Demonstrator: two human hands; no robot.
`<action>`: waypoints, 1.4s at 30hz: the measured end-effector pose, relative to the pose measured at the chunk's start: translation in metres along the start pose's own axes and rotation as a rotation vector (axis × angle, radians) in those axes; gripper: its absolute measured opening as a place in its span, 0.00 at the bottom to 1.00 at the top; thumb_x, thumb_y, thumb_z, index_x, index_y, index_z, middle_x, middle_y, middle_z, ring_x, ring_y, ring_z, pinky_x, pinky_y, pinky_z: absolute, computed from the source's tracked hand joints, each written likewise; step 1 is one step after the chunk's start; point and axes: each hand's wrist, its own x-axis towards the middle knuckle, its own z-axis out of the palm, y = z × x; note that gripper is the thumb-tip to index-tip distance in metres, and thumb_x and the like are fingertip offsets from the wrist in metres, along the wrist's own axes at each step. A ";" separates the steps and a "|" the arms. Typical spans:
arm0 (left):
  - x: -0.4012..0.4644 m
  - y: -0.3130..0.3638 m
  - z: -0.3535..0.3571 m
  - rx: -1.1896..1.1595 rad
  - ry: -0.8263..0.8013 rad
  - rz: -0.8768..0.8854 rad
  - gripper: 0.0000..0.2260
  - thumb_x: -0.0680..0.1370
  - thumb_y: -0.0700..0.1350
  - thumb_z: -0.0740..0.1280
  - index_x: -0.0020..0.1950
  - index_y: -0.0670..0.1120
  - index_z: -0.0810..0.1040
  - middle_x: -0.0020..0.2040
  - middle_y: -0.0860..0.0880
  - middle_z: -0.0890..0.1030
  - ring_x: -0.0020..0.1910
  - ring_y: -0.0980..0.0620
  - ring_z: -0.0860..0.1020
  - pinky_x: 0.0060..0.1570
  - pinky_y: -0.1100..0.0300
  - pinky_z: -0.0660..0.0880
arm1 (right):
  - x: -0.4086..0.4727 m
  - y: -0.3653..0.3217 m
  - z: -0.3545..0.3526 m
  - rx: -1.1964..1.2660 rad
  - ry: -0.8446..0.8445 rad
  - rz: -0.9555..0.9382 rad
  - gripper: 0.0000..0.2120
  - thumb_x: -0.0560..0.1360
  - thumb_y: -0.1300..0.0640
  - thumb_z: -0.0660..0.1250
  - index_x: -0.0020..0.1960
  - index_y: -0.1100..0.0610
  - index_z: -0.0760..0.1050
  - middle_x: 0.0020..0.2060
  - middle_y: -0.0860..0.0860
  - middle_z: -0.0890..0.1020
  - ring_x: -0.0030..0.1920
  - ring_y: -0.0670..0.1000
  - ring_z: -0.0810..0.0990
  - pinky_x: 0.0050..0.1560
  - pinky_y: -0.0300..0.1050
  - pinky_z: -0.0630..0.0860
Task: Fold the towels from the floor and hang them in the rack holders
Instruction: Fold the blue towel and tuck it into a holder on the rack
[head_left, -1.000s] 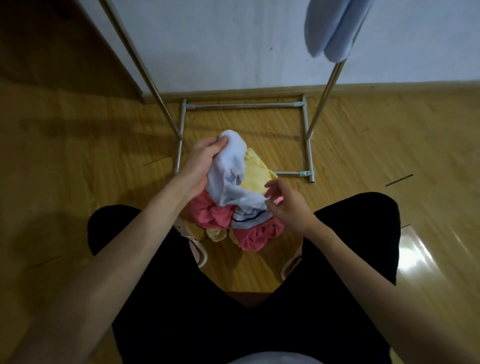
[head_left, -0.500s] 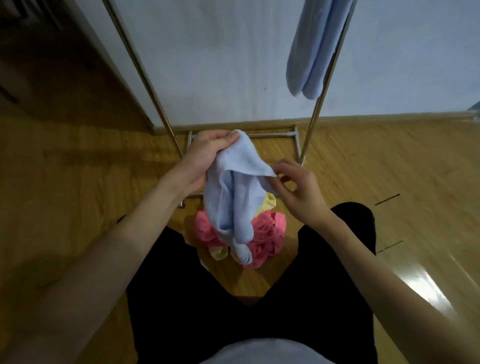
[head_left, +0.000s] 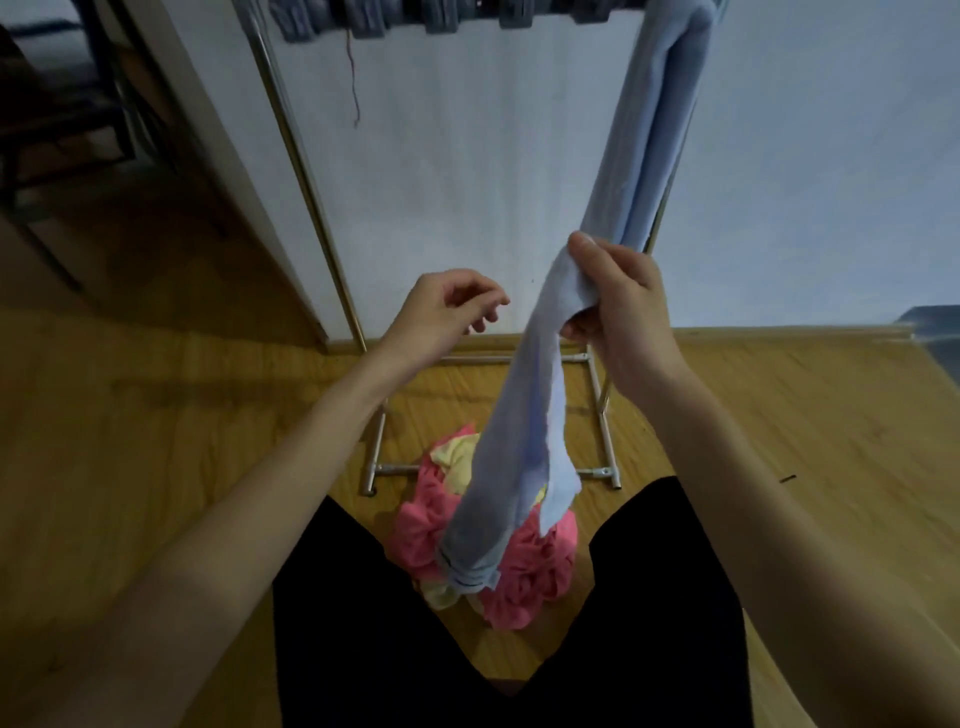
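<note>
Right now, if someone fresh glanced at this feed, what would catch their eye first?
The pale blue towel dangling mid-frame, pinched at its top by the right hand, its lower end hanging in front of the heap below. Next, the bright pink and yellow towel pile on the wooden floor between the person's legs. The left hand hovers beside the towel holding nothing, and another blue towel already hangs on the rack at upper right.

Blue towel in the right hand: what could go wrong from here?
1. The right hand grips the blue towel bunched at one end only; the left hand holds nothing, so a neat fold may be hard to start.
2. Its lower end hangs against the pink and yellow towels on the floor and could drag one along.
3. The hung blue towel is close behind and might get knocked.
</note>
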 end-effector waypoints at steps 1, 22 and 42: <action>-0.007 -0.001 -0.003 -0.005 0.017 0.012 0.06 0.79 0.38 0.64 0.49 0.38 0.80 0.37 0.46 0.79 0.35 0.55 0.76 0.38 0.64 0.73 | 0.001 0.001 0.001 0.006 0.013 0.021 0.13 0.81 0.55 0.60 0.43 0.64 0.71 0.33 0.59 0.66 0.25 0.52 0.70 0.24 0.42 0.68; -0.066 -0.056 -0.002 0.083 0.134 -0.134 0.03 0.79 0.40 0.64 0.50 0.44 0.78 0.36 0.36 0.80 0.32 0.37 0.77 0.33 0.45 0.74 | -0.004 0.042 -0.018 0.122 0.236 0.216 0.11 0.80 0.56 0.63 0.41 0.61 0.71 0.23 0.50 0.73 0.26 0.48 0.77 0.33 0.37 0.78; -0.041 -0.006 -0.030 -0.262 0.512 -0.103 0.08 0.78 0.31 0.59 0.52 0.37 0.76 0.37 0.50 0.81 0.36 0.58 0.82 0.33 0.66 0.77 | -0.035 0.091 -0.009 -0.495 -0.105 -0.065 0.09 0.73 0.69 0.69 0.52 0.62 0.79 0.42 0.56 0.81 0.37 0.49 0.78 0.41 0.42 0.77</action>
